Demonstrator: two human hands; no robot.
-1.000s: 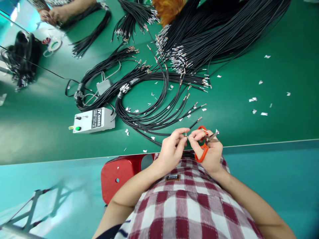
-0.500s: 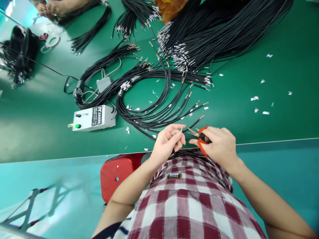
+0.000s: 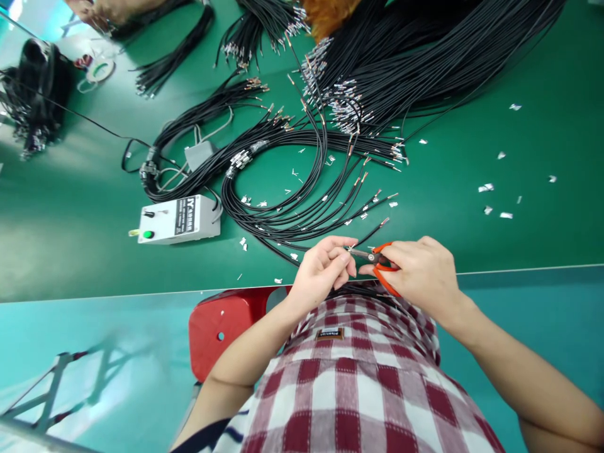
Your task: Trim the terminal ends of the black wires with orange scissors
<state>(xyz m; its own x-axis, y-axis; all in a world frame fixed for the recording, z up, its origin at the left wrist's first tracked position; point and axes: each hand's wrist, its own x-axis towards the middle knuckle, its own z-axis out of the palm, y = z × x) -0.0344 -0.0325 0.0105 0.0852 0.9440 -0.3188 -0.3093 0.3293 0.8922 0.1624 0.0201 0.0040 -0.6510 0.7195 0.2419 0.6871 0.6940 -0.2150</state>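
Observation:
My left hand (image 3: 328, 267) pinches the end of a black cable at the table's front edge; most of that cable is hidden by the fingers. My right hand (image 3: 422, 270) grips orange-handled scissors (image 3: 389, 286). Their blades point left and lie together at the cable end, right at my left fingertips. Past my hands, black cables (image 3: 283, 236) curve in a loop on the green table, with stripped copper ends toward the right. More black cables (image 3: 353, 289) lie across my lap below the hands.
A white control box (image 3: 179, 220) with a green button stands at left. Thick bundles of black cables (image 3: 438, 69) lie at the back. White scraps (image 3: 486, 187) are scattered on the green table (image 3: 542, 233). A red stool (image 3: 212, 333) is below the edge. Another person's arm (image 3: 108, 12) shows at top left.
The scissor blades, apart and short of my left fingers before, have closed together and now reach the cable end. Both hands have shifted slightly right in the view.

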